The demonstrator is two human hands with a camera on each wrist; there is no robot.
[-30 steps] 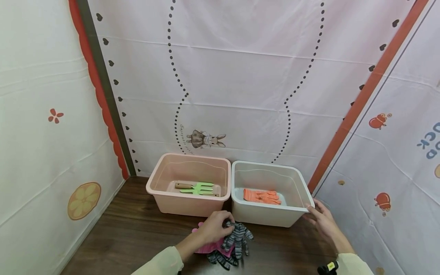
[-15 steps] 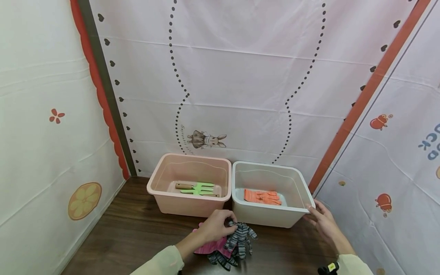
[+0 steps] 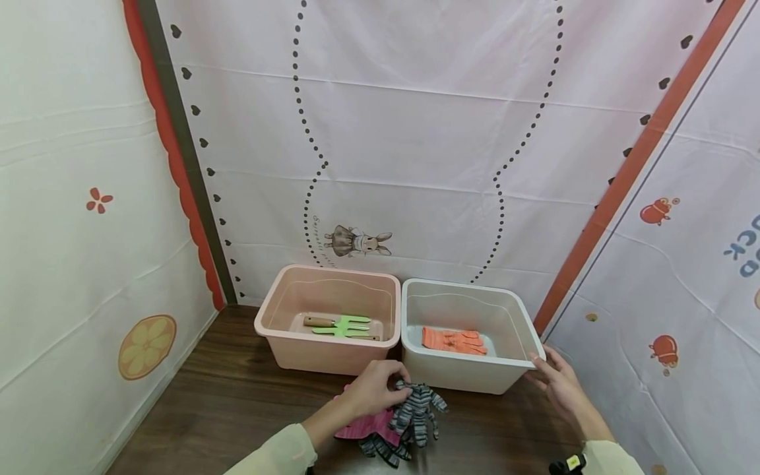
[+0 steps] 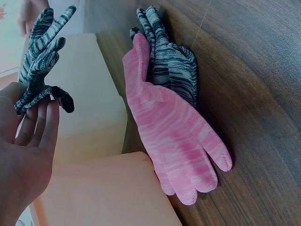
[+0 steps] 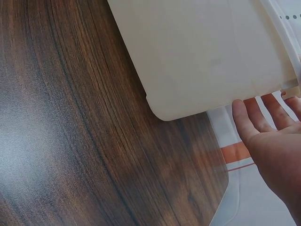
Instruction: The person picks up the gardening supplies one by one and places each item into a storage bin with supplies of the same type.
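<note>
My left hand (image 3: 373, 389) pinches a black-and-grey striped knit glove (image 3: 418, 412) by its cuff, in front of the two bins. In the left wrist view the glove's fingers (image 4: 47, 44) stick out beyond my fingertips. Below lie a pink knit glove (image 4: 174, 132) and another dark striped glove (image 4: 176, 68), the pink one partly over it. My right hand (image 3: 558, 382) grips the front right corner of the white bin (image 3: 463, 377) at its rim. The right wrist view has my right fingers along the bin's edge (image 5: 221, 109). Orange gloves (image 3: 452, 340) lie inside that bin.
Left of the white bin stands a pink bin (image 3: 329, 353), right against it. Green garden hand forks (image 3: 344, 324) with wooden handles lie in it. Printed cloth walls (image 3: 410, 138) enclose the back and sides of the dark wooden table (image 3: 225, 402).
My left hand has shifted slightly right with the striped glove, drawing it a little off the pile. My right hand has stayed on the white bin's corner.
</note>
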